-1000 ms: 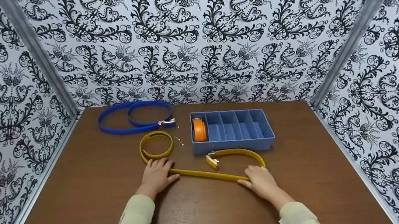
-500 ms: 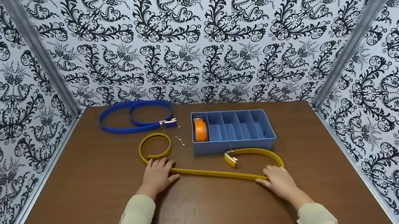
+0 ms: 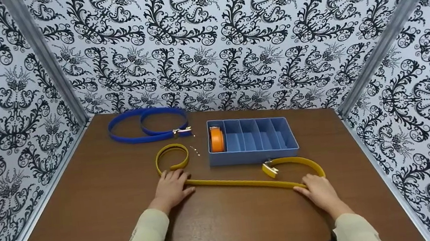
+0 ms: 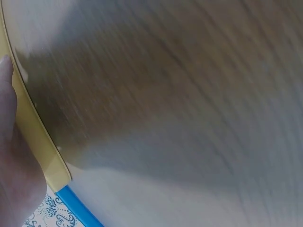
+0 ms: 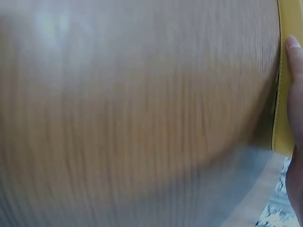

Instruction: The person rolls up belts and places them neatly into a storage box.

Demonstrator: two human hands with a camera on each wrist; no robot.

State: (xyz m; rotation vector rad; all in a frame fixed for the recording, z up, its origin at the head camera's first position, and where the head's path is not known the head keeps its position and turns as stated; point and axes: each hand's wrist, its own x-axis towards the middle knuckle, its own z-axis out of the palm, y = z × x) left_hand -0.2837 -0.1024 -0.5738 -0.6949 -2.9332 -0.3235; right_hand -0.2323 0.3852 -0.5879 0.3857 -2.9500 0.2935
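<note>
A yellow belt (image 3: 241,182) stands on its edge on the table, its middle stretched nearly straight between both hands. My left hand (image 3: 169,190) pinches it at the left, thumb on the near side and fingers over the far side. Beyond that hand the tail end curls into a loop. At the right, my right hand (image 3: 319,192) grips the belt in the same way. From there the belt bends back to its metal buckle (image 3: 271,167), just in front of the box. Both wrist views catch only a thumb against the yellow strap (image 4: 35,135) at the frame edge.
A blue box (image 3: 254,156) with several compartments stands behind the belt; a rolled orange belt (image 3: 217,140) fills its leftmost one. Back left lies a loosely looped blue belt (image 3: 141,139) with a metal buckle. Patterned walls (image 3: 208,57) enclose the brown table (image 3: 234,230).
My right hand has slid to the right with the buckle end, so the straight stretch of yellow belt is longer. The left hand holds its place, while the loop beyond it has shifted slightly.
</note>
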